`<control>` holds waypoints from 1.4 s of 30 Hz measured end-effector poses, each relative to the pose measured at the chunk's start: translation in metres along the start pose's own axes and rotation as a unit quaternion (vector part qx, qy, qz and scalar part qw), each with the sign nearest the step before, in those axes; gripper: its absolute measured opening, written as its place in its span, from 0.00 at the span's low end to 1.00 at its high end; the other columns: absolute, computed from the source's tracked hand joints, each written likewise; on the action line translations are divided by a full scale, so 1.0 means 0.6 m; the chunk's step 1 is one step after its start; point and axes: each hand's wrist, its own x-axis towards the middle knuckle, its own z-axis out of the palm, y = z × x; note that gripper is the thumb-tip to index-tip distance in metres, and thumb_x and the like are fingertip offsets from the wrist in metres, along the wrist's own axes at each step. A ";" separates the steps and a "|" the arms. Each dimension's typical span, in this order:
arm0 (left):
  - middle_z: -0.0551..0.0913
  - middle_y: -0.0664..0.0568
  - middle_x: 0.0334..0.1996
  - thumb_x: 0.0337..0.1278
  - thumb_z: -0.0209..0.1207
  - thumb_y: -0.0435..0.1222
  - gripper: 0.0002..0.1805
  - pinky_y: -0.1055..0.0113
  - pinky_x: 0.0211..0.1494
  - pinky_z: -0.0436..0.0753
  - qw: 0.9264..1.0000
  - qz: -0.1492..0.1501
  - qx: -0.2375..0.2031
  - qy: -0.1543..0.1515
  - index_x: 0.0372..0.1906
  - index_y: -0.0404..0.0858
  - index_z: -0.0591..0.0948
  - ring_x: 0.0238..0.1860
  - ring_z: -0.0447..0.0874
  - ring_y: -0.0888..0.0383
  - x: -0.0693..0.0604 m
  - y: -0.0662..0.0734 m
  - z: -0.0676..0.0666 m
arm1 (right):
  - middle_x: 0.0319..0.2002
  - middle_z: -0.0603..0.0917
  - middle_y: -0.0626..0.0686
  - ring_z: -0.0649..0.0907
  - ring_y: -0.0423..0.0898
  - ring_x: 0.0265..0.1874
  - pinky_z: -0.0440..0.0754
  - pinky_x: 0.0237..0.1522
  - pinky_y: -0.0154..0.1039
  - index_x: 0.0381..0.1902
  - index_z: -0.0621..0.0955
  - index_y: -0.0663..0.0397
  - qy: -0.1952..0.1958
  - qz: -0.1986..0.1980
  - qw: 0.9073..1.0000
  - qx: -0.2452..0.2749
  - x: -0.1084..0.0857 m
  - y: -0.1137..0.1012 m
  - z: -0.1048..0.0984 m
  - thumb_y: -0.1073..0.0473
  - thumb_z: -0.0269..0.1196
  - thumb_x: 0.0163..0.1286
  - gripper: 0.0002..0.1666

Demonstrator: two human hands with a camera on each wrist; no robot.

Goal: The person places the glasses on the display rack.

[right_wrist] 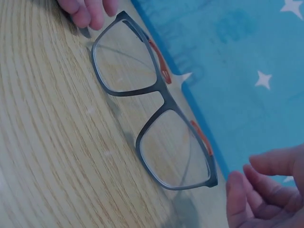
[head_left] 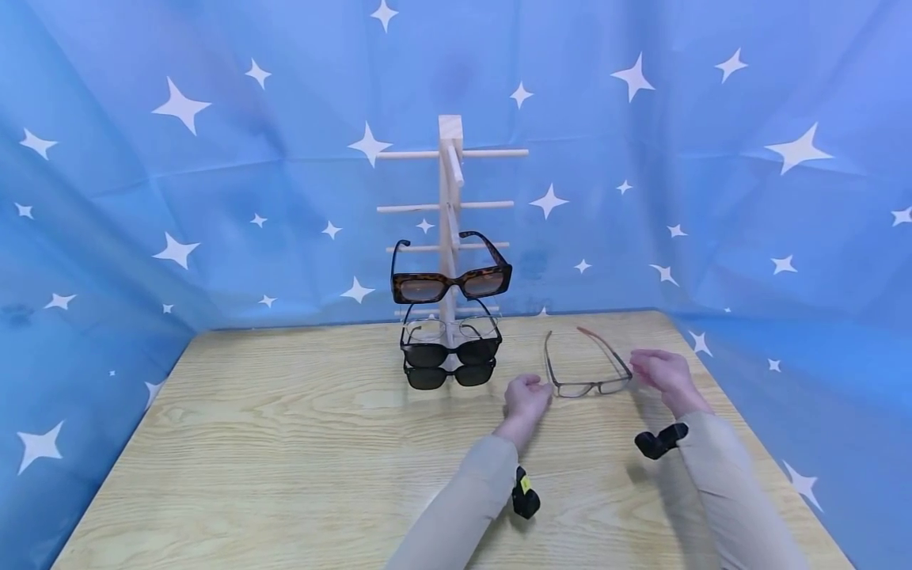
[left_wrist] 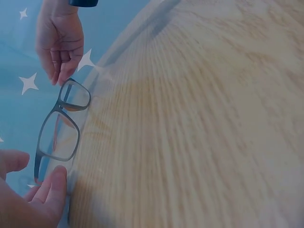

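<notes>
Eyeglasses with a dark grey front [right_wrist: 164,90] and reddish-brown temple tips stand on the table, temples unfolded and pointing away from me. My left hand [head_left: 527,398] is at their left front corner. In the left wrist view, thumb and fingers [left_wrist: 58,183] are spread to either side of that corner, with a gap showing. Beside the right corner is my right hand [head_left: 664,376]. Its thumb and loosely bent fingers [right_wrist: 236,190] are apart, and the right wrist view shows space between them and the frame. Neither hand grips the glasses.
Left of the hands stands a wooden rack [head_left: 446,190] with horizontal pegs. It bears tortoiseshell sunglasses [head_left: 420,290], thin clear-lens glasses [head_left: 425,328] and two black sunglasses [head_left: 477,351] below. The wood-grain table [head_left: 285,443] meets a blue star-patterned cloth [head_left: 235,198] behind and at the sides.
</notes>
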 end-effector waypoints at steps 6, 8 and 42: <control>0.84 0.54 0.25 0.45 0.66 0.34 0.13 0.69 0.37 0.76 1.000 -0.005 0.012 0.008 0.38 0.34 0.83 0.27 0.80 0.62 0.004 0.007 -0.003 | 0.29 0.81 0.38 0.79 0.29 0.30 0.81 0.39 0.28 0.61 0.61 0.82 -0.023 0.003 1.000 0.007 0.001 -0.002 0.008 0.63 0.54 0.70 0.30; 0.84 0.53 0.25 0.45 0.66 0.33 0.12 0.70 0.36 0.77 1.000 -0.011 -0.007 0.005 0.38 0.33 0.83 0.26 0.81 0.62 0.005 0.010 -0.002 | 0.29 0.81 0.38 0.79 0.29 0.30 0.81 0.39 0.28 0.61 0.62 0.82 -0.029 0.002 1.000 -0.004 0.002 -0.001 0.009 0.62 0.54 0.70 0.30; 0.82 0.48 0.17 0.49 0.62 0.26 0.08 0.71 0.26 0.83 0.979 -0.040 -0.172 -0.097 0.36 0.26 0.83 0.14 0.75 0.66 -0.009 0.054 -0.022 | 0.35 0.85 0.47 0.84 0.39 0.33 0.82 0.38 0.29 0.38 0.85 0.46 -0.206 -0.016 0.947 0.247 -0.057 -0.004 -0.045 0.74 0.50 0.70 0.22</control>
